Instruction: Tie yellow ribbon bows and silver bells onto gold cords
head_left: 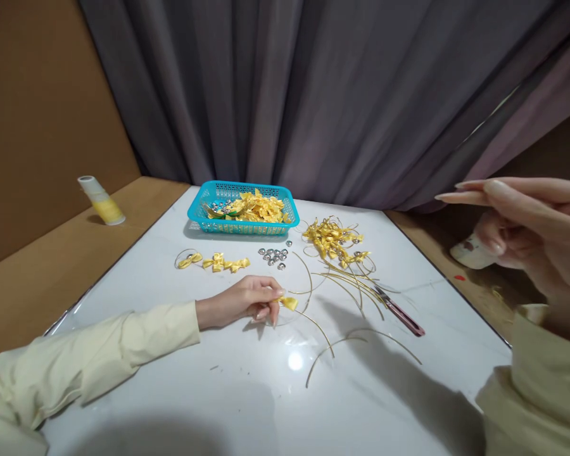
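My left hand is just above the white table, thumb and fingers closed on a small yellow ribbon bow. A thin gold cord lies just beyond the bow; I cannot tell whether it is joined to it. Raised high at the right edge, my right hand has thumb and forefinger pressed together. Anything between those fingertips is too fine to make out. Small silver bells lie in a cluster beyond my left hand. Beside them on the left is a row of yellow bows.
A blue basket holds yellow bows and silver pieces. Right of it lies a tangled pile of bows on cords. Loose gold cords and pink-handled snips lie nearer. A yellow thread spool stands left; a white cup-like object sits right.
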### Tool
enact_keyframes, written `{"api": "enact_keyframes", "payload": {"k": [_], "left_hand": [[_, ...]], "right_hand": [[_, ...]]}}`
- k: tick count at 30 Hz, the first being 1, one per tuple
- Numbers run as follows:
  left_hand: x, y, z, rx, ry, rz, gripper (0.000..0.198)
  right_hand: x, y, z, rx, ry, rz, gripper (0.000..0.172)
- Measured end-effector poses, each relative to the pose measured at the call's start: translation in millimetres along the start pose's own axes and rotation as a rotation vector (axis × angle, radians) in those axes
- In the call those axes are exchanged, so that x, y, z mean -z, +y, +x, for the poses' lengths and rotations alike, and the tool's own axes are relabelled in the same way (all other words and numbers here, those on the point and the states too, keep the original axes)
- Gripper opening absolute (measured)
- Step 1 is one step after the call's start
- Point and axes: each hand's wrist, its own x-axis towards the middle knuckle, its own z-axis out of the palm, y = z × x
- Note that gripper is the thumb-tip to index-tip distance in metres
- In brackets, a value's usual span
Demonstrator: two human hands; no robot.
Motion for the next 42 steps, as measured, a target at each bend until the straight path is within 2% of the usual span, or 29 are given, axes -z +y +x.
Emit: {"api": "enact_keyframes", "payload": {"k": [6,9,11,13,15,17,19,21,22,25,29,34,42], "left_hand": [[-4.2,2,-2,0.045,-0.102,0.153,0.027],[-4.9,3,-2,0.039,-0.140,0.225,0.026],[-5.8,3,-3,0.040,-0.156,0.280,0.026],[-7.5,2,-5,0.009,-0.149,0.399,0.026],[-9.8,-2,-8,-0.122,-0.101,0.659,0.024],[-12.2,-7,-12,-0.364,-0.058,1.021,0.022],[-14.5,-12,-15,-0.636,-0.088,1.352,0.022],[-16.1,-17,-16,-0.826,-0.149,1.563,0.022],[-16.6,-18,-17,-0.882,-0.161,1.622,0.021],[-16.7,-19,-16,-0.939,-0.119,1.674,0.020],[-14.5,-20,-16,-1.016,-0.105,1.670,0.018],[-10.9,-22,-14,-1.059,-0.114,1.686,0.018],[-9.6,-23,-13,-1.058,-0.107,1.687,0.025]], "right_hand": [[-11,46,35,-0.034,-0.028,0.190,0.014],[-14,60,45,-0.068,-0.035,0.227,0.011],[-15,60,45,-0.096,-0.036,0.235,0.016],[-17,54,43,-0.127,-0.051,0.246,0.028],[-21,46,39,-0.170,-0.077,0.235,0.028],[-26,40,35,-0.183,-0.113,0.178,0.015],[-36,37,33,-0.132,-0.184,0.088,0.007],[-52,37,32,-0.048,-0.352,-0.023,0.011],[-62,37,31,-0.007,-0.484,-0.097,0.013],[-99,40,23,0.136,-0.840,-0.336,0.017],[-145,41,6,0.367,-1.081,-0.697,0.026],[-170,42,-1,0.470,-1.180,-0.824,0.023],[-180,39,-4,0.515,-1.247,-0.911,0.022]]}}
